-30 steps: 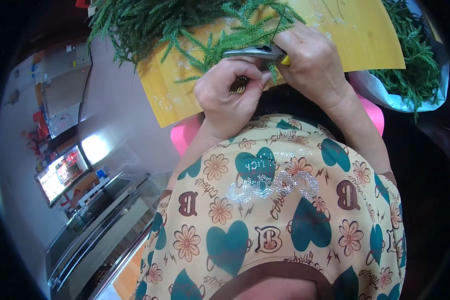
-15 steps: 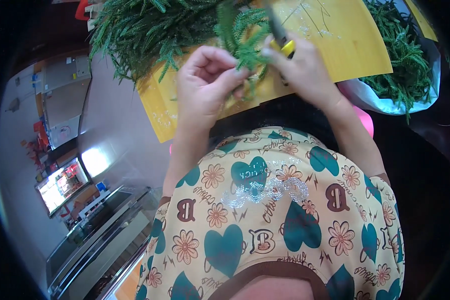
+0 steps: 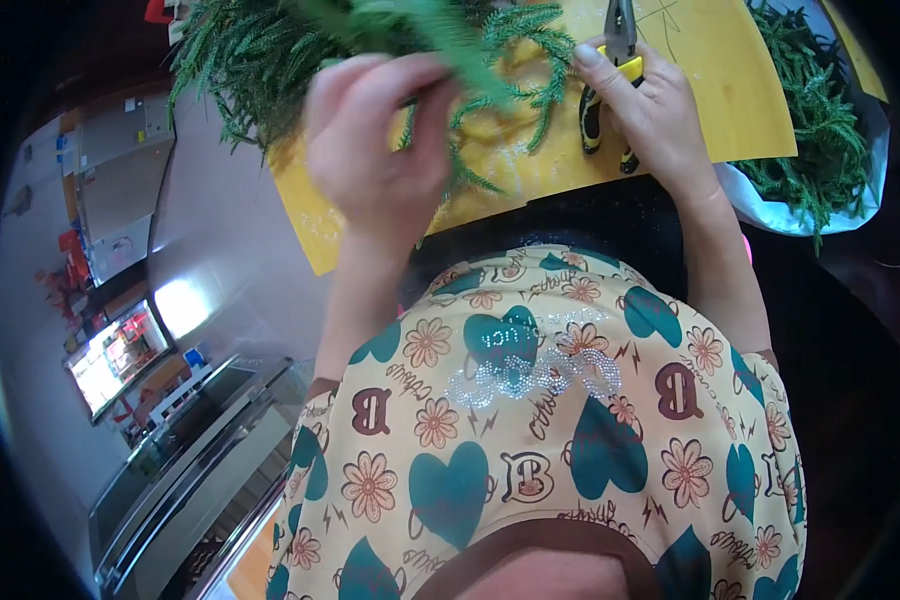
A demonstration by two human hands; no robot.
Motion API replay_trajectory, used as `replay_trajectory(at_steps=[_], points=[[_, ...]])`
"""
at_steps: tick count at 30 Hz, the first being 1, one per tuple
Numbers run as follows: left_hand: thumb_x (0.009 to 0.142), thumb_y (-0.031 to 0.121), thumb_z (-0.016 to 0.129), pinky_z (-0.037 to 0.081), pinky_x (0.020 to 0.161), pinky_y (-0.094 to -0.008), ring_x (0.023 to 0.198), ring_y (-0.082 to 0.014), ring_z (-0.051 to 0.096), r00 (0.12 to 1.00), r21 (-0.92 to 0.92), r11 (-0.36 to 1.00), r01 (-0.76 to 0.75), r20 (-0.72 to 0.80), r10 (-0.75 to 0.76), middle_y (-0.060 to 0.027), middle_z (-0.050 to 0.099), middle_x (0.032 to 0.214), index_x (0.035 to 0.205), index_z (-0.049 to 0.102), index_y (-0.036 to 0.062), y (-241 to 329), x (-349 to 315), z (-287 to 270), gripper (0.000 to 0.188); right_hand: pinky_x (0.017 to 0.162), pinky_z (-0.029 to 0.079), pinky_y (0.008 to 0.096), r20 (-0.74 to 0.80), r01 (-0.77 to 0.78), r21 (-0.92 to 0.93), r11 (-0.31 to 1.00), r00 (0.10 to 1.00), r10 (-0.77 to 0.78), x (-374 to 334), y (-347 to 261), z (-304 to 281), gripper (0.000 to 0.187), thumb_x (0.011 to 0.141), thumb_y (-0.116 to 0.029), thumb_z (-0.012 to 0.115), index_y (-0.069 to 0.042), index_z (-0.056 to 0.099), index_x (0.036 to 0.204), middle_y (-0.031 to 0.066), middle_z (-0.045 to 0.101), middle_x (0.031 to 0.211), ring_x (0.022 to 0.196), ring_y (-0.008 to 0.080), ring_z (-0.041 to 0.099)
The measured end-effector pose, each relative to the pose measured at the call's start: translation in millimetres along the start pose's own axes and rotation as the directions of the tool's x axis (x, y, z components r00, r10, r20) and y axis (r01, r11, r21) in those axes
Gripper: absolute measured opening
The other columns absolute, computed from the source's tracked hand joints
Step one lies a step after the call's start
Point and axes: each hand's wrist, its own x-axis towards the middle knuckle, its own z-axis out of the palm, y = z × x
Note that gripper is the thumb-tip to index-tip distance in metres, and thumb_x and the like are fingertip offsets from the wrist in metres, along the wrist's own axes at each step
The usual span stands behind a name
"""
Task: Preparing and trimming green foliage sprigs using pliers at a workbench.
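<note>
My left hand [image 3: 375,135], smeared by motion, is closed at the near edge of the yellow board. Its fingertips pinch a green artificial pine sprig [image 3: 460,55], which is blurred too and slants across the view. My right hand [image 3: 662,115] grips a pair of pliers [image 3: 621,32] with yellow and black handles. The plier jaws point away from me, and the handle ends stick out below my fingers. Between my hands, a loose curled pine sprig [image 3: 542,95] lies on the board.
A big heap of green pine sprigs [image 3: 235,75] covers the board's far left. Thin dark wires [image 3: 660,15] lie on the yellow board [image 3: 745,110] at far right. Beyond its right edge, a white sack [image 3: 755,195] holds more greenery [image 3: 820,150].
My left hand has moved a little left and away, swinging a sprig up. My right hand has shifted right with the pliers, away from the sprigs, and my hands are farther apart.
</note>
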Motion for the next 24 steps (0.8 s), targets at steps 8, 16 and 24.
replay_trajectory(at_steps=[8, 16, 24], points=[[0.067, -0.004, 0.067, 0.047, 0.068, -0.0311, 0.076, -0.0220, 0.059, 0.958, 0.052, 0.993, -0.102, 0.273, 0.083, -0.0060, 0.062, 0.084, 0.082, 0.062, 0.0071, -21, -18, 32, 0.020, 0.041, 0.035, 0.0153, 0.174, -0.203, 0.320, 0.925, 0.973, 0.154, 2, 0, -2, 0.027, 0.088, -0.027, 0.055, -0.002, 0.058, 0.098, 0.0002, 0.054, 0.062, 0.044, 0.0031, 0.045], [0.069, 0.005, 0.070, 0.046, 0.069, -0.0317, 0.079, -0.0221, 0.057, 0.982, 0.052, 0.982, 0.183, 0.041, -0.185, -0.0062, 0.062, 0.085, 0.086, 0.061, 0.0072, -18, -63, -33, 0.019, 0.057, 0.044, 0.0298, 0.284, -0.445, 0.561, 0.699, 0.896, 0.343, 9, -31, -15, 0.024, 0.083, -0.015, 0.052, 0.001, 0.057, 0.100, 0.0129, 0.060, 0.082, 0.058, 0.0236, 0.052], [0.068, 0.013, 0.072, 0.045, 0.066, -0.0330, 0.076, -0.0238, 0.054, 0.884, 0.345, 0.914, 0.215, 0.329, -0.332, -0.0054, 0.059, 0.075, 0.080, 0.061, 0.0076, -2, -85, -20, 0.017, 0.034, 0.031, 0.0121, 0.419, -0.302, 0.833, 0.464, 0.892, -0.170, -8, -4, -7, 0.032, 0.089, -0.012, 0.046, 0.006, 0.042, 0.114, 0.0128, 0.055, 0.097, 0.041, 0.0031, 0.041]])
